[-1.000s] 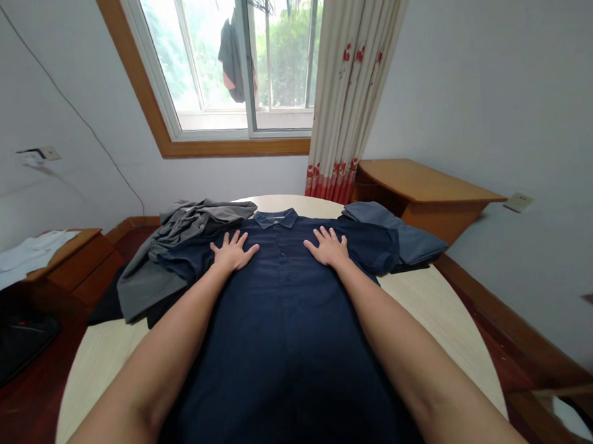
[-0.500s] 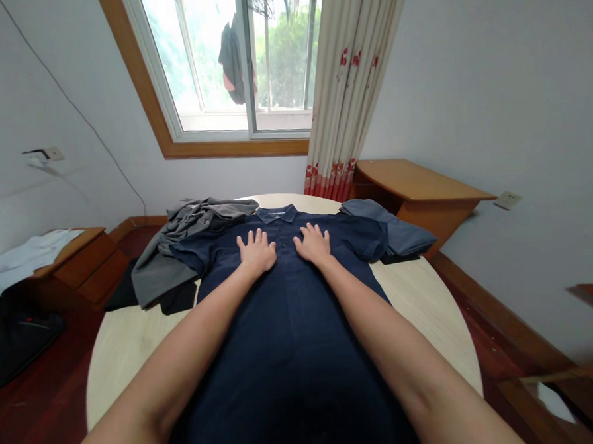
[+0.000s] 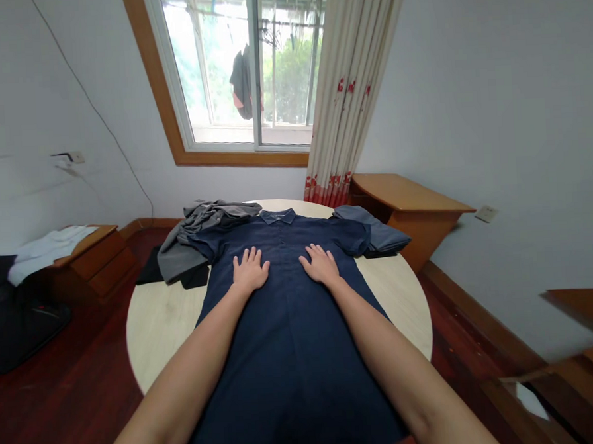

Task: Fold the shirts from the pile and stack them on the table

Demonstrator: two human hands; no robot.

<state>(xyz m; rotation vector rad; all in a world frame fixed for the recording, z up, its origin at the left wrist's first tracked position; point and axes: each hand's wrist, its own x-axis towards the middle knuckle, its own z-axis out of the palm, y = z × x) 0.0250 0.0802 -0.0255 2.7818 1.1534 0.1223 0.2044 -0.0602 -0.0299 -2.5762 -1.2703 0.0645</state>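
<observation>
A navy short-sleeved shirt (image 3: 287, 328) lies spread front side up on a round pale table (image 3: 157, 322), its collar toward the window and its lower part toward me. My left hand (image 3: 249, 271) rests flat on the left side of the shirt's chest, fingers spread. On the other side of the button placket, my right hand (image 3: 320, 264) also lies flat with fingers apart. Neither hand grips the cloth. Both sleeves stretch outward, the left one against a crumpled grey garment (image 3: 186, 244), the right one against a folded blue-grey garment (image 3: 389, 234).
Black cloth (image 3: 150, 269) shows under the grey garment. A wooden desk (image 3: 414, 192) stands beyond the table at right, near a curtain (image 3: 353, 80) and window. At left are a wooden cabinet (image 3: 100, 265) with white cloth and a black bag (image 3: 28, 329) on the floor.
Both hands have slid down the shirt toward me and slightly apart, still flat. The camera view has shifted, showing more of the shirt's lower part and the floor.
</observation>
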